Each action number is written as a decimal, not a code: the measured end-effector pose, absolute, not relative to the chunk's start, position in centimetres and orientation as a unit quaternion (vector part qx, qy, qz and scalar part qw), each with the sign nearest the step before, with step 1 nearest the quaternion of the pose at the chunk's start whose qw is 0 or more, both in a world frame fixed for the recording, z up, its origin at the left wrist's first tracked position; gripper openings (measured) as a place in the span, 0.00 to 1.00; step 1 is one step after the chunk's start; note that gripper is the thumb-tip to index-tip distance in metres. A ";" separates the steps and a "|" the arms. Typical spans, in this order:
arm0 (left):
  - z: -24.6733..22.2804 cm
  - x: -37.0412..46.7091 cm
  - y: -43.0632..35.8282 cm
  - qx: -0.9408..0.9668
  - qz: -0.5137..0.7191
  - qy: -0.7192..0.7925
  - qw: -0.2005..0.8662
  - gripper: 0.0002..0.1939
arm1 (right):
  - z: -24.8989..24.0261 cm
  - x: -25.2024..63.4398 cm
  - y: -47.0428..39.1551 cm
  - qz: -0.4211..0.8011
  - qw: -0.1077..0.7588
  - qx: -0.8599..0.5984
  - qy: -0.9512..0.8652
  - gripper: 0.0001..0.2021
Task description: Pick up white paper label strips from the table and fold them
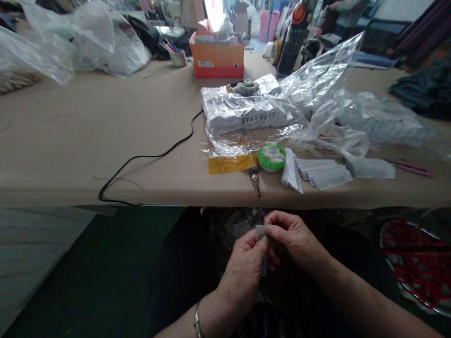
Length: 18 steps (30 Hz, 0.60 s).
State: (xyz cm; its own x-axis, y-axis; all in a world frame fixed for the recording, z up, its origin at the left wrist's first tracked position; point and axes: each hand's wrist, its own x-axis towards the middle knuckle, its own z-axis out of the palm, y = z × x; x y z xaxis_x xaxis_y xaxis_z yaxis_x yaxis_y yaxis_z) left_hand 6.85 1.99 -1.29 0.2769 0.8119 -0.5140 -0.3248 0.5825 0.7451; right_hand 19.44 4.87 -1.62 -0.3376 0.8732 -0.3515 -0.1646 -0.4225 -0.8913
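Below the table's front edge, my left hand [243,270] and my right hand [298,237] meet over a small white printed label [260,232]. Both pinch it between thumb and fingers, and part of the strip hangs down past the left thumb. Just above them, a soldering-iron-like tool [254,176] with a copper-coloured tip points over the edge, fixed down by yellow tape [229,165]. Beside it sits a round green tub [272,157] with white padding inside. Fanned white labels [327,173] and a neater label stack [371,168] lie to its right.
Clear plastic bags with bundled labels [246,115] cover the table's middle. A black cord [148,156] curves left to the edge. Farther back stand an orange box [217,56] and a dark bottle [292,42]. Pink tweezers [414,169] lie right; red pieces [419,263] fill a low container.
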 end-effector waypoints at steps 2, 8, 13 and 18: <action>-1.4 6.6 2.3 0.293 0.379 0.471 0.741 0.14 | -1.3 19.4 5.2 0.698 0.367 -0.455 -0.415 0.10; -1.2 5.5 3.8 0.459 0.422 0.513 0.590 0.09 | -0.4 19.7 6.4 0.545 0.411 -0.489 -0.544 0.08; -0.9 4.8 5.3 0.531 0.445 0.539 0.479 0.07 | -0.4 19.5 7.4 0.478 0.401 -0.522 -0.581 0.08; -0.9 4.7 6.1 0.578 0.435 0.546 0.421 0.07 | -0.6 19.4 7.9 0.445 0.409 -0.514 -0.609 0.08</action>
